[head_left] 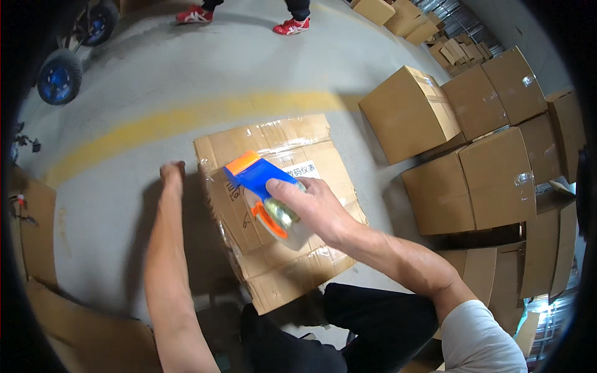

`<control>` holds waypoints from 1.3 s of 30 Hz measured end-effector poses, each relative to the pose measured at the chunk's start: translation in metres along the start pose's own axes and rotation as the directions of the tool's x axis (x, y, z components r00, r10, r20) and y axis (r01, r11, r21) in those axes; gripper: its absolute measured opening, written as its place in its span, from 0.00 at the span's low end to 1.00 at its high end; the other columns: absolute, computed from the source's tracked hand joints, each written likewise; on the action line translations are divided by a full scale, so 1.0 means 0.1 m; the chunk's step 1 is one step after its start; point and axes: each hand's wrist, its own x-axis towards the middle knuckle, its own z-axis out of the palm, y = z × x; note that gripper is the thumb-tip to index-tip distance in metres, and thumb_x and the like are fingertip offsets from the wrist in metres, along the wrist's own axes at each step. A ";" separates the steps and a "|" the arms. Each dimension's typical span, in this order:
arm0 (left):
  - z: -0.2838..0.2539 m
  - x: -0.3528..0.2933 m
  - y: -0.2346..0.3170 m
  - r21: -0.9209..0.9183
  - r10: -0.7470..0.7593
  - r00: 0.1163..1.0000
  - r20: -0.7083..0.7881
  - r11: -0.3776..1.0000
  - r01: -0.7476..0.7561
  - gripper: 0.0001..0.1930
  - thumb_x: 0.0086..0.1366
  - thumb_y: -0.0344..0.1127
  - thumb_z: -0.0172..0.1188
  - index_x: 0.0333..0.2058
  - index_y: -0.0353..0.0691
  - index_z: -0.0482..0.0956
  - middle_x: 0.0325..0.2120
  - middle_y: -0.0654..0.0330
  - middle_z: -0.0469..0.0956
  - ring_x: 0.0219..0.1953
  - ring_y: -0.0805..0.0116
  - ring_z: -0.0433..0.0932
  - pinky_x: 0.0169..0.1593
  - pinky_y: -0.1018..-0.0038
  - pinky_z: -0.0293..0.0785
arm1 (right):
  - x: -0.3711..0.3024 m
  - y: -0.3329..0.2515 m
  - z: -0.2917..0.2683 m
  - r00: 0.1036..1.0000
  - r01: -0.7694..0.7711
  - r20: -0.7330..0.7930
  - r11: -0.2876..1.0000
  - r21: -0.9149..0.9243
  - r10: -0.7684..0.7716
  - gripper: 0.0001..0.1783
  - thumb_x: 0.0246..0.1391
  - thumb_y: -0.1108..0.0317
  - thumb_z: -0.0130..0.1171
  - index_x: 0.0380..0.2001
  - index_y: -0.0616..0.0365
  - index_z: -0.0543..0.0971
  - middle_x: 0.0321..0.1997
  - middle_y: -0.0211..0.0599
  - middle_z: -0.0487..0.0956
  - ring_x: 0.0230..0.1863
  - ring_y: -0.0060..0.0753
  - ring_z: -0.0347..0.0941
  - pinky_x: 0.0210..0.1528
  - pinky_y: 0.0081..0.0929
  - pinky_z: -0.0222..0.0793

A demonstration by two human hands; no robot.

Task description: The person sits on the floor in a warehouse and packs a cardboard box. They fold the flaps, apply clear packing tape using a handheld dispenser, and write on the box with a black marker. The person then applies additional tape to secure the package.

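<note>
My right hand (pixel 314 205) is wrapped round a tape dispenser (pixel 261 180), its thumb on the blue body. The dispenser has an orange front end, an orange ring and a roll of clear tape. It is held over a worn cardboard box (pixel 286 261), whose top carries tape strips, a white label and dark handwriting. Beyond the far left corner of this box, my left hand (pixel 173 171) is at the end of an outstretched arm, just apart from the box's edge in the picture. Its fingers are mostly hidden, so their pose is unclear.
Stacked cardboard boxes (pixel 497 180) line the right side, with a separate large box (pixel 407 115) in front. A wheeled cart's tyre (pixel 60 76) shows at the far left. Another person's red shoes (pixel 291 26) are on the floor ahead. More cardboard (pixel 93 323) lies at lower left.
</note>
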 end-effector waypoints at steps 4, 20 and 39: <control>0.21 -1.56 0.17 -0.168 0.117 0.993 -0.018 0.979 -0.118 0.15 0.64 0.34 0.59 0.43 0.30 0.86 0.32 0.58 0.85 0.35 0.70 0.80 0.43 0.66 0.77 | 0.03 0.05 -0.20 0.994 0.006 -0.113 0.999 -0.051 -0.011 0.37 0.57 0.38 0.60 0.45 0.69 0.82 0.40 0.44 0.83 0.41 0.33 0.78 0.45 0.32 0.73; -1.64 -3.62 0.05 -0.505 -0.046 0.999 -0.020 0.863 0.029 0.14 0.73 0.34 0.60 0.52 0.34 0.82 0.40 0.60 0.84 0.39 0.70 0.84 0.40 0.77 0.77 | -2.02 2.17 0.82 0.952 -0.272 -0.155 0.962 -0.033 0.264 0.36 0.61 0.38 0.56 0.42 0.68 0.84 0.39 0.48 0.86 0.37 0.43 0.84 0.45 0.38 0.79; -1.22 -5.45 2.21 -0.635 0.562 0.376 0.737 0.766 0.099 0.27 0.78 0.54 0.53 0.57 0.32 0.75 0.51 0.52 0.82 0.54 0.63 0.82 0.61 0.62 0.77 | -3.15 0.31 -0.74 0.746 0.595 -0.054 0.701 -0.394 -0.664 0.36 0.60 0.39 0.63 0.45 0.69 0.81 0.37 0.51 0.82 0.41 0.39 0.78 0.46 0.39 0.73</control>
